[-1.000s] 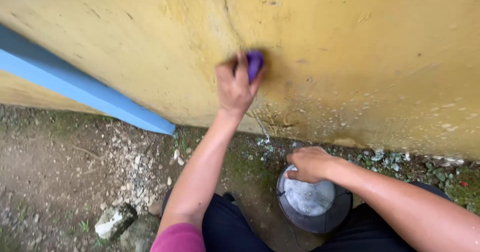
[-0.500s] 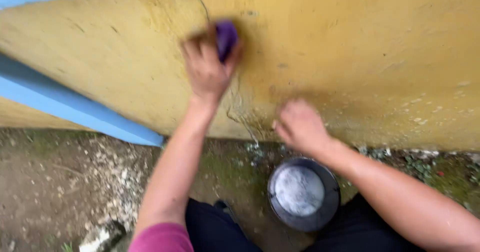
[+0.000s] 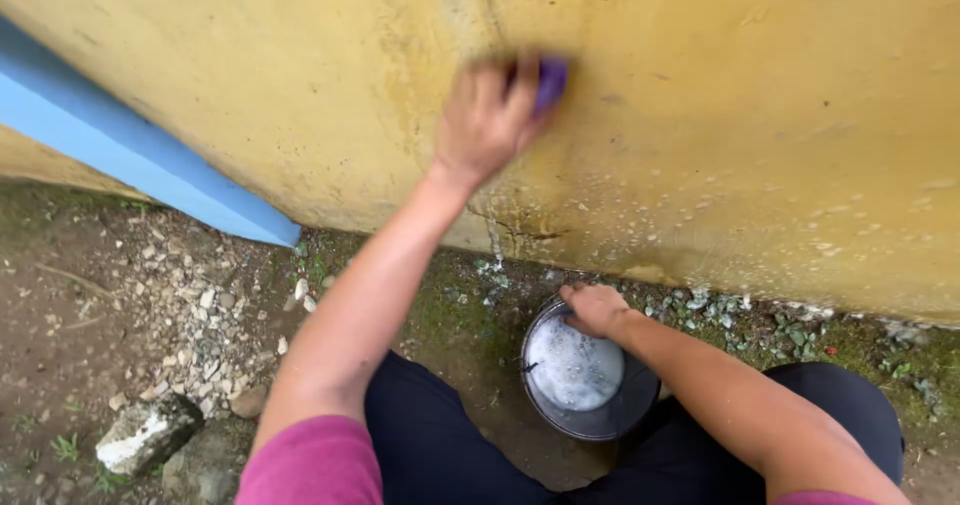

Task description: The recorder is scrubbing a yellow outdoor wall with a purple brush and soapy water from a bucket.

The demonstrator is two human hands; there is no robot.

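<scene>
Left hand [image 3: 488,115]: closed over a purple scrubbing pad [image 3: 551,81], pressing it flat against the yellow wall [image 3: 760,115]. Only the pad's right edge shows past the fingers, and the hand is motion-blurred. The pad sits at about 12 o'clock from the bucket, well above it on the wall face.

Right hand [image 3: 594,310]: curled over the rim of a small dark bucket [image 3: 590,425] at its 12 o'clock edge, gripping it. The bucket stands on the ground at the wall's foot, between the person's knees, and holds foamy white water [image 3: 572,367].

Handling judgement: the pad is probably light, soft and compressible, and slippery when soapy; a full palm grip over its back suits it best. The bucket is rigid but liable to slop; the rim looks a fair hold for steadying it, not for carrying.

Count: one pad, one bucket, two hands. One blue sloping band [image 3: 120,145] crosses the wall at 10 o'clock. One larger stone [image 3: 148,433] lies at 8 o'clock among loose gravel [image 3: 200,305].
</scene>
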